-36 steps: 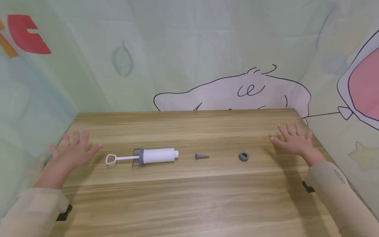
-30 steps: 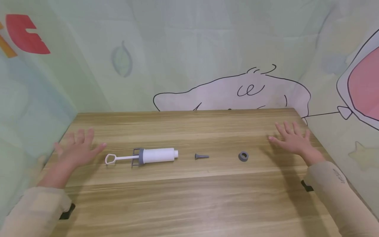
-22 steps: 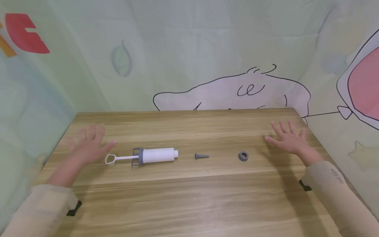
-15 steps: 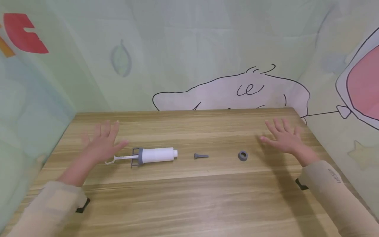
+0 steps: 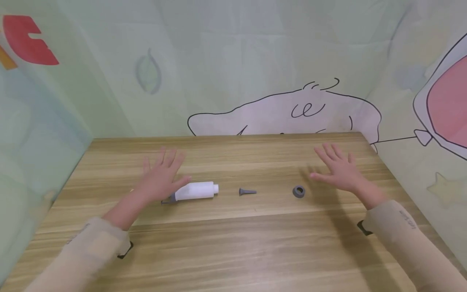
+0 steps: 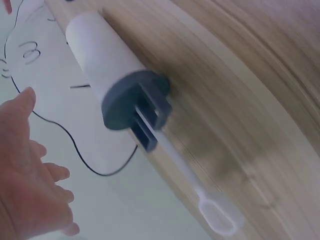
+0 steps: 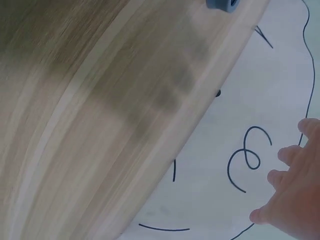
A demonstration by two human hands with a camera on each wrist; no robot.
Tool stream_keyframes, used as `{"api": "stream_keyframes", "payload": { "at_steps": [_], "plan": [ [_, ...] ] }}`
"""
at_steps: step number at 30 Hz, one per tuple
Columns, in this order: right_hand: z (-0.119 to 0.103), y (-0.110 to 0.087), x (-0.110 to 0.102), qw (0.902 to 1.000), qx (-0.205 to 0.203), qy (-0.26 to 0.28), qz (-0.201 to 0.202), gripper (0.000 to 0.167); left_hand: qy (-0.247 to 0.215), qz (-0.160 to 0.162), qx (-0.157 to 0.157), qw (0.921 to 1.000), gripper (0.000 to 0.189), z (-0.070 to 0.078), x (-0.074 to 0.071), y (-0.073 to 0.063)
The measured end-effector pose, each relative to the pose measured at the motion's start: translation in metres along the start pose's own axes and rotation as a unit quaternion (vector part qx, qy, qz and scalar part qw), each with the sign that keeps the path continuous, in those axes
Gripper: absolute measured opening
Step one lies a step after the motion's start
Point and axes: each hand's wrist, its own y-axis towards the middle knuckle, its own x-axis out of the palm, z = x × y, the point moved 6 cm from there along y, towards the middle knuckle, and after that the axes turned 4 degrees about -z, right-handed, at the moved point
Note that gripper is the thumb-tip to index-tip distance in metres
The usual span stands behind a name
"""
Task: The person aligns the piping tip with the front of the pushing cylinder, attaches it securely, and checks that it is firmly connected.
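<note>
My left hand (image 5: 160, 178), fingers spread, hovers over the plunger end of a white syringe-like press (image 5: 195, 190) and holds nothing. In the head view it covers most of the plunger. The left wrist view shows the press lying on its side, with a grey collar (image 6: 127, 100) and a white plunger rod ending in a loop handle (image 6: 220, 215). A small grey funnel-shaped nozzle (image 5: 247, 192) lies right of the press. Farther right is a grey ring cap (image 5: 298, 192). My right hand (image 5: 341, 172), also spread and holding nothing, is above the table just right of the cap.
The wood-grain table (image 5: 233, 243) ends at a back edge against a printed curtain (image 5: 233, 81). Another curtain stretch (image 5: 33, 134) runs along the left side. Both forearms reach in from the front corners, with black straps at the cuffs.
My left hand has swept right from the table's left side to above the press's plunger and collar. My right hand has drifted left toward the ring cap. The parts stay where they lay.
</note>
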Motion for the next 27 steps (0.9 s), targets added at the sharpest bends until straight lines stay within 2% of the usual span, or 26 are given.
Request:
{"api": "stream_keyframes", "payload": {
  "at_steps": [10, 14, 19, 24, 27],
  "plan": [
    [-0.023, 0.000, 0.000, 0.9976, -0.062, 0.025, 0.020, 0.089, -0.007, 0.034, 0.065, 0.9973, 0.069, 0.045, 0.013, 0.013],
    [-0.030, -0.001, 0.002, 0.9947, -0.085, 0.055, 0.018, 0.084, 0.009, 0.042, 0.086, 0.9954, 0.065, 0.062, 0.018, 0.018],
    [-0.038, -0.001, 0.007, 0.9908, -0.104, 0.086, 0.013, 0.075, 0.017, 0.039, 0.105, 0.9936, 0.060, 0.080, 0.028, 0.026],
    [-0.044, 0.000, 0.014, 0.9894, -0.112, 0.093, 0.003, 0.069, 0.018, 0.027, 0.116, 0.9927, 0.056, 0.091, 0.039, 0.034],
    [-0.045, 0.001, 0.019, 0.9885, -0.115, 0.098, -0.009, 0.066, 0.023, 0.029, 0.133, 0.9904, 0.054, 0.098, 0.043, 0.037]
  ]
}}
